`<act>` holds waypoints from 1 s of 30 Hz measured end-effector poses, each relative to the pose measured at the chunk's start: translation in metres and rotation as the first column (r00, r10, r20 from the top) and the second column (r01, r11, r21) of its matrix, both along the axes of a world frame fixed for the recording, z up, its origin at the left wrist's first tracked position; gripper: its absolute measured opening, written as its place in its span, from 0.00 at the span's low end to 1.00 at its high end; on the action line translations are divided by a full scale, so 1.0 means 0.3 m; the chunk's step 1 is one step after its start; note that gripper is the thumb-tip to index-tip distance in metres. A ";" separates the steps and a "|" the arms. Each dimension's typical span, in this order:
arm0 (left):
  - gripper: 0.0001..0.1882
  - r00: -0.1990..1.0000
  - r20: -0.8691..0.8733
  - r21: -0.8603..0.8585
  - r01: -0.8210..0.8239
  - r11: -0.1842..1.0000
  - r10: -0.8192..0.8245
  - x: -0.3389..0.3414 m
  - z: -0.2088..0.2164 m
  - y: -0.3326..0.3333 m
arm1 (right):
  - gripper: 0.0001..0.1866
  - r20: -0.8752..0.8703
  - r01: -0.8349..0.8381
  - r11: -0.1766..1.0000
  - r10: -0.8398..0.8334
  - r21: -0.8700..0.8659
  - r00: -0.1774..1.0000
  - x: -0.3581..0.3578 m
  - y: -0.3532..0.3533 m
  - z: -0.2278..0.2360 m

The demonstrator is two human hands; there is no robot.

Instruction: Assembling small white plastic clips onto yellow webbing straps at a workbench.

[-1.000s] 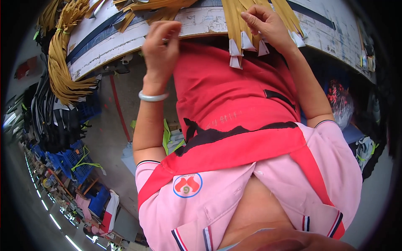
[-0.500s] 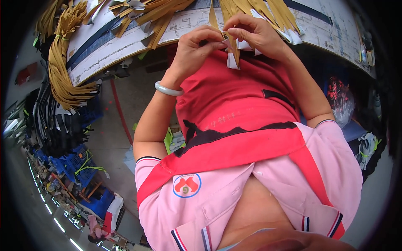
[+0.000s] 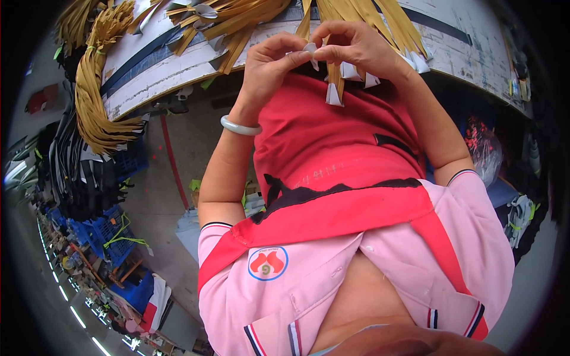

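"Small white pliable tab (image 3: 310, 47): state its position."

"Between both hands, at the front edge of the white, scuffed, flat worktable (image 3: 451, 62). A mustard-yellow flat strip (image 3: 304, 24) runs down behind the fingers toward it (the join is covered, so attachment cannot be confirmed)."

"List the items, nearest first."

"Nearest: a pink short-sleeved shirt (image 3: 314, 291) with striped trim, then a red cloth apron (image 3: 332, 136). Beyond these: the left hand (image 3: 267, 64), below it a pale, smooth ring bangle (image 3: 240, 127) on the wrist, and the right hand (image 3: 365, 53)."

"Finger condition?"

"Left: thumb and forefinger pinch the tab. Right: thumb and forefinger pinch it from the opposite side. The remaining fingers are curled."

"And next to the hands?"

"Mustard-yellow flat strips with white ends (image 3: 334, 80) hang over the table edge, in front of the apron. Farther left, a loose pile of mustard-yellow strips (image 3: 255, 24) lies on the table."

"Outermost items?"

"A thick mustard-yellow strip bundle (image 3: 89, 95) hangs at the table's left end. Farther off stands a blue plastic lattice crate (image 3: 116, 228) (a lime-green cord lies across it)."
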State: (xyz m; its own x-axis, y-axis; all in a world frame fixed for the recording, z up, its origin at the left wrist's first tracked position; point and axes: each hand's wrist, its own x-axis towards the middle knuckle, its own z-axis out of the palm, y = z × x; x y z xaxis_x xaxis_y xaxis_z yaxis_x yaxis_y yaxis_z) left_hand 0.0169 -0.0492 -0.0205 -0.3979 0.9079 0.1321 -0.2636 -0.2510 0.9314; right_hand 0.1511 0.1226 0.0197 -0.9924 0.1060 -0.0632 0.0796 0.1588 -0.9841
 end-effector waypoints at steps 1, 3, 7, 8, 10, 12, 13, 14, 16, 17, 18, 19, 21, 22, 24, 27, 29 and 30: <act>0.04 1.000 -0.001 0.002 -0.004 1.000 0.004 0.000 0.001 -0.001 | 0.11 0.048 -0.003 1.000 0.003 0.000 0.999 -0.006 0.003 0.008; 0.04 0.999 0.028 -0.030 -0.037 0.999 0.038 0.001 0.007 0.002 | 0.09 0.043 -0.057 0.998 0.057 -0.017 0.997 -0.025 0.021 0.022; 0.04 0.993 0.107 -0.016 -0.040 0.999 0.042 -0.013 0.032 0.012 | 0.08 -0.039 -0.067 0.991 0.063 -0.115 0.997 -0.060 0.029 0.022; 0.04 0.991 0.133 -0.037 -0.025 0.999 0.029 -0.020 0.038 0.015 | 0.08 -0.039 -0.076 0.991 0.072 -0.111 0.997 -0.064 0.028 0.026; 0.04 0.987 0.160 -0.054 -0.016 0.998 0.024 -0.034 0.039 0.011 | 0.08 -0.025 -0.078 0.994 0.077 -0.082 0.997 -0.066 0.027 0.033; 0.05 0.987 0.121 -0.055 0.117 0.992 -0.110 -0.048 0.037 0.004 | 0.08 -0.046 -0.110 0.989 0.106 -0.098 0.993 -0.062 0.029 0.017; 0.05 0.987 0.122 -0.054 0.116 0.992 -0.109 -0.054 0.035 0.000 | 0.08 -0.067 -0.138 0.984 0.131 -0.115 0.989 -0.059 0.031 0.012; 0.05 0.991 0.034 -0.048 0.131 0.990 -0.129 -0.059 0.033 -0.006 | 0.08 -0.066 -0.140 0.983 0.133 -0.117 0.989 -0.057 0.032 0.011; 0.06 0.988 -0.053 -0.046 0.145 0.988 -0.147 -0.060 0.032 -0.014 | 0.07 0.004 -0.189 0.972 0.191 -0.138 0.982 -0.051 0.031 0.019; 0.06 0.991 -0.056 -0.056 0.118 0.991 -0.121 -0.055 0.044 -0.018 | 0.08 0.017 -0.181 0.970 0.186 -0.161 0.982 -0.048 0.025 0.032; 0.06 0.994 -0.059 -0.066 0.091 0.994 -0.095 -0.052 0.050 -0.020 | 0.08 0.018 -0.180 0.971 0.186 -0.160 0.982 -0.047 0.020 0.040; 0.06 0.994 -0.059 -0.065 0.092 0.994 -0.096 -0.052 0.044 -0.019 | 0.08 0.016 -0.164 0.973 0.168 -0.162 0.986 -0.048 0.015 0.047; 0.05 0.999 0.015 -0.009 0.049 0.999 -0.049 -0.054 0.035 -0.011 | 0.08 0.012 -0.152 0.974 0.156 -0.167 0.988 -0.054 0.010 0.061; 0.05 0.999 0.014 -0.009 0.046 0.999 -0.046 -0.054 0.033 -0.010 | 0.08 -0.006 -0.128 0.985 0.128 -0.120 0.992 -0.058 0.006 0.068; 0.04 0.998 0.048 -0.017 -0.029 0.999 0.030 -0.047 0.033 -0.004 | 0.09 -0.025 -0.103 0.992 0.101 -0.073 0.995 -0.064 0.002 0.069; 0.04 0.986 0.084 0.025 -0.149 0.989 0.146 -0.026 0.029 0.008 | 0.06 -0.071 -0.037 0.998 0.041 0.055 0.997 -0.075 -0.012 0.049; 0.04 0.880 -0.340 0.038 -0.341 0.939 0.333 -0.009 0.029 0.023 | 0.04 -0.380 0.250 0.722 0.020 0.645 0.925 -0.096 -0.030 0.001; 0.04 0.577 -0.689 0.134 -0.494 0.859 0.439 0.002 0.034 0.029 | 0.04 -0.381 0.251 0.722 0.019 0.645 0.924 -0.104 -0.044 -0.024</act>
State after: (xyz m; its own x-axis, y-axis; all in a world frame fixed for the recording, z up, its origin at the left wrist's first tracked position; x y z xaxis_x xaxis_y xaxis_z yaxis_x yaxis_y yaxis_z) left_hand 0.0176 -0.0404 -0.0103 -0.5922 0.6400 0.4896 0.5777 -0.0865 0.8117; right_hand 0.1200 0.1094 0.0125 -0.9090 0.1011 0.4044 -0.1693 0.7970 -0.5798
